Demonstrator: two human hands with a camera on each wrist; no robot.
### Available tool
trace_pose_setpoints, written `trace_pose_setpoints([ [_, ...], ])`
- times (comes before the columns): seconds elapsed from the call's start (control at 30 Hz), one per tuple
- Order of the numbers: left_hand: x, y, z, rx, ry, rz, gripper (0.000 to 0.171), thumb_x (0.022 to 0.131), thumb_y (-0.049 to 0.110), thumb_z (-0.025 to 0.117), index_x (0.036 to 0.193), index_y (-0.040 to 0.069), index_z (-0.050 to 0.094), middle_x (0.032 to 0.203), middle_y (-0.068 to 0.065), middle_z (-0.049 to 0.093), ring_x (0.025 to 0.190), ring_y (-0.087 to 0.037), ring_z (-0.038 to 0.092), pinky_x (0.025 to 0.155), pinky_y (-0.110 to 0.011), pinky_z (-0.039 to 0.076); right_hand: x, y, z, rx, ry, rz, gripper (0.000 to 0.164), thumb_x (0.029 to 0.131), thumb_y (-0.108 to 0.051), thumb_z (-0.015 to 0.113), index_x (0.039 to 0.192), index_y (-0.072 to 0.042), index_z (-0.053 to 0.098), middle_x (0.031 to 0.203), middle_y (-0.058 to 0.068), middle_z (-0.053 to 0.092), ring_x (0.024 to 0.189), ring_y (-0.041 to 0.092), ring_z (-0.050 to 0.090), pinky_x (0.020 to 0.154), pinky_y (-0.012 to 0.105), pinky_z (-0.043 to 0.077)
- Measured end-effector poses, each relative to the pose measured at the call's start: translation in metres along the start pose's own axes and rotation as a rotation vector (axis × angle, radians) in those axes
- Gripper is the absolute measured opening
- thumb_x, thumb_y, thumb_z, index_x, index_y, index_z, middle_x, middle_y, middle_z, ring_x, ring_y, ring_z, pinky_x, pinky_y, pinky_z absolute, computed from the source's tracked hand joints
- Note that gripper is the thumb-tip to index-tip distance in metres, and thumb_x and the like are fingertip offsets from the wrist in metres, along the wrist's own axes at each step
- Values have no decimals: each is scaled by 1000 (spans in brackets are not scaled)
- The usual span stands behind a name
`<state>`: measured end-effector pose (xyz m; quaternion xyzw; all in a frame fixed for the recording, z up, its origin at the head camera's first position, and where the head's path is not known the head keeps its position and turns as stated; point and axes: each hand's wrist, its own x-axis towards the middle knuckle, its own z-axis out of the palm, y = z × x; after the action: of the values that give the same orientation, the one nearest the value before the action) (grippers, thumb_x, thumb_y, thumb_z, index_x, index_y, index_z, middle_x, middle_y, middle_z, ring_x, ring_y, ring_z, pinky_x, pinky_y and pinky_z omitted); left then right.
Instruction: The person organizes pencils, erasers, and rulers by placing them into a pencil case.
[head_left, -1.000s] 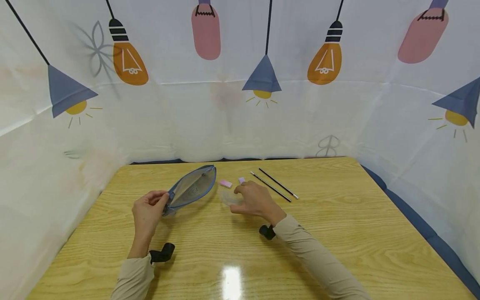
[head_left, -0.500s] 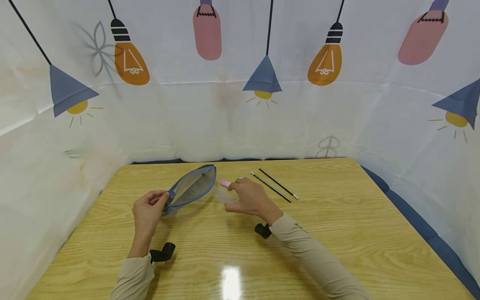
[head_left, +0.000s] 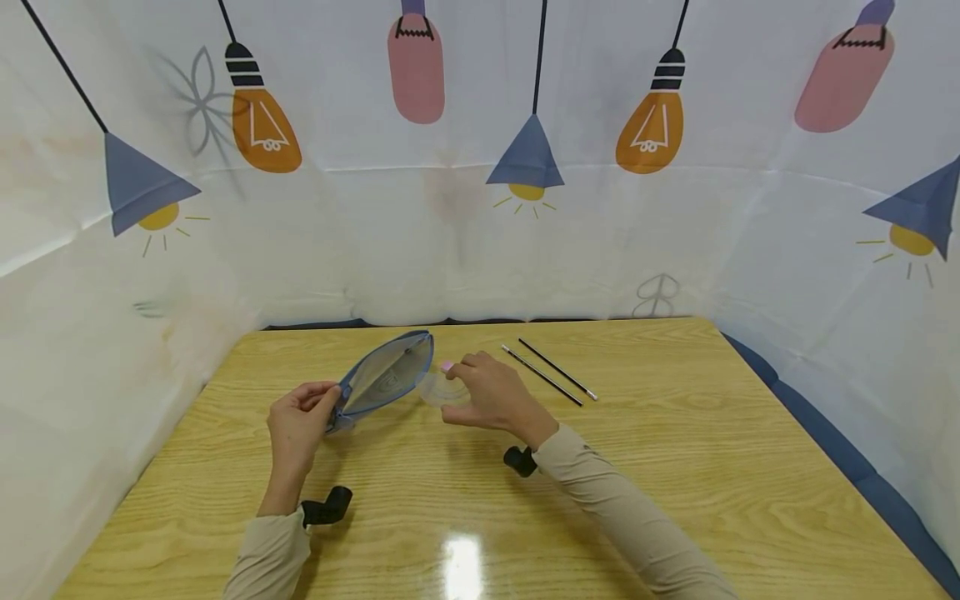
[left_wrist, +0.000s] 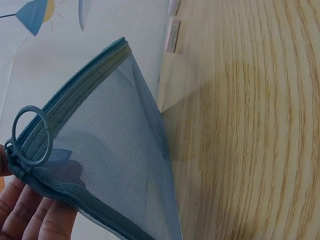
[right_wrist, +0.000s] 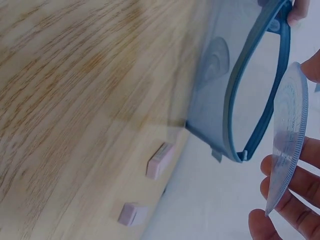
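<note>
My left hand [head_left: 294, 429] pinches the end of a blue mesh zipper pouch [head_left: 393, 362], whose mouth gapes toward the right. A ring zipper pull [left_wrist: 49, 135] hangs by those fingers in the left wrist view. A faint rounded shape shows through the pouch's side [right_wrist: 207, 75]. With thumb and fingers my right hand [head_left: 498, 396] grips a clear protractor [right_wrist: 290, 135] by its two ends. The protractor is right by the pouch's mouth, overlapping its rim in the right wrist view.
Two pink erasers, a nearer one [right_wrist: 160, 160] and another [right_wrist: 131, 214], lie on the wooden table [head_left: 405, 500] beyond the right hand. Two dark pencils, one [head_left: 540, 375] beside the other [head_left: 558, 368], lie to the right. A printed curtain [head_left: 450, 242] surrounds the table.
My right hand has moved left with the protractor, bringing it up to the pouch's mouth and covering more of the erasers in the head view. The left hand and pouch have stayed put.
</note>
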<state>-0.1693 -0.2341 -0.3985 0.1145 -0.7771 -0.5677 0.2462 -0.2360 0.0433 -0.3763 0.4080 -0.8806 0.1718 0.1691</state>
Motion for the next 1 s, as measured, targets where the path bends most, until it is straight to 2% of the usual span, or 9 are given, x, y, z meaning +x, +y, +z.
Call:
trace_pose_setpoints([
  [0.3, 1, -2, 0, -15, 7, -16, 20, 91, 15, 70, 100, -3, 72, 79, -1, 71, 66, -3, 63, 56, -18, 48, 7, -5, 2, -1, -38, 1, 41, 83, -43, 67, 111, -13, 70, 105, 2, 65, 94, 18, 57, 71, 31, 50],
  [0.67, 0, 1, 0, -19, -4, -3, 23, 90, 17, 71, 101, -4, 72, 85, -11, 72, 66, -3, 62, 56, -18, 48, 16, -9, 8, -18, -81, 42, 43, 86, -46, 67, 111, -11, 71, 108, 3, 65, 101, 20, 58, 76, 37, 52],
  [1.0, 1, -2, 1, -11, -5, -23, 20, 91, 15, 70, 100, -2, 72, 81, -3, 71, 68, -4, 63, 56, -19, 49, 21, -8, 16, 6, -117, 66, 42, 88, -45, 66, 111, -11, 72, 107, 5, 65, 99, 20, 57, 76, 34, 51],
])
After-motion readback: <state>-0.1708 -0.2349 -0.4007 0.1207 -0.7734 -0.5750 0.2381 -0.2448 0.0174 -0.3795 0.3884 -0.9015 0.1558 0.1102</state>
